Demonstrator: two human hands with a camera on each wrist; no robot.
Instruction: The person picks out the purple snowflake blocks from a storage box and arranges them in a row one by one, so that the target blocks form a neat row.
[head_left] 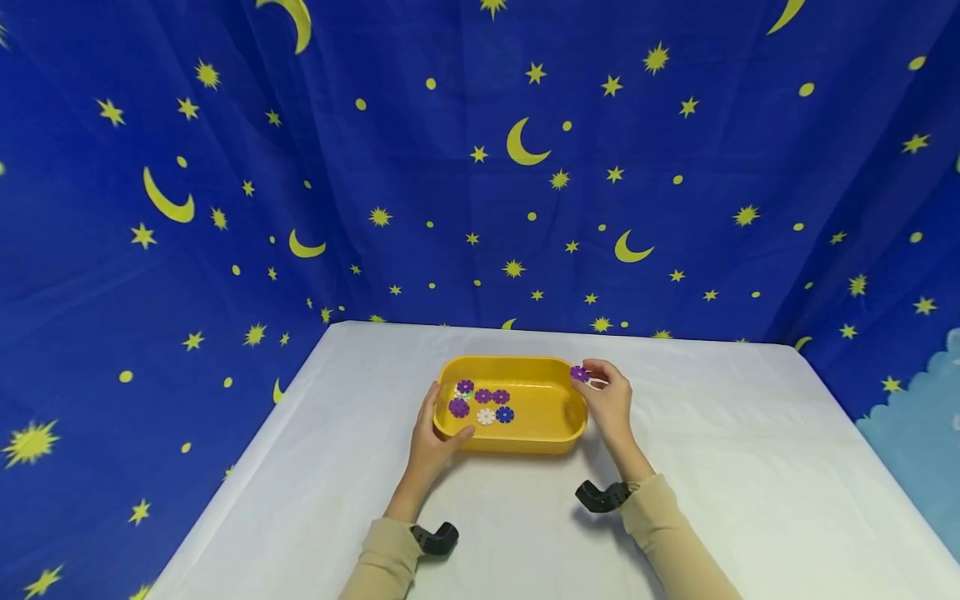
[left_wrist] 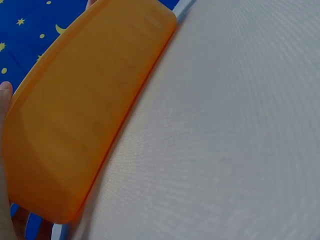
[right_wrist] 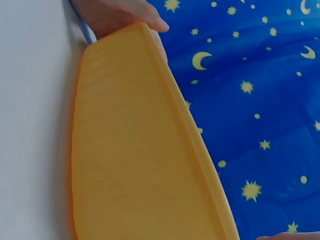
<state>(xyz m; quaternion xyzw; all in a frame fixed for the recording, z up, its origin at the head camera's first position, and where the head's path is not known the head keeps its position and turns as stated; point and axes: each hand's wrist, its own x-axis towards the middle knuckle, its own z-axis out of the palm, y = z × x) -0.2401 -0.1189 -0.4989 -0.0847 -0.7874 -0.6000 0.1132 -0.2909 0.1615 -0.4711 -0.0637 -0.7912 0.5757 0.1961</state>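
A yellow plastic tray (head_left: 517, 446) sits on the table. My left hand (head_left: 435, 437) grips its left end, with the thumb over the front rim and the fingers along the side wall. Above the tray's right end, my right hand (head_left: 611, 404) pinches a purple flower-shaped disc (head_left: 579, 373); a white edge shows beside it between the fingers. Inside, toward the left, lie several more notched discs: purple ones (head_left: 459, 408), a white one (head_left: 486, 416) and a blue one (head_left: 505, 414). Both wrist views show mostly the tray's outer wall (left_wrist: 85, 100), and the held disc is out of sight there.
A white cloth covers the table (head_left: 517, 533). Behind and to the left hangs a blue curtain (head_left: 450, 183) with yellow moons and stars. Each wrist wears a black camera mount, such as the right one (head_left: 600, 497). A light blue patch (head_left: 918, 425) shows at the far right.
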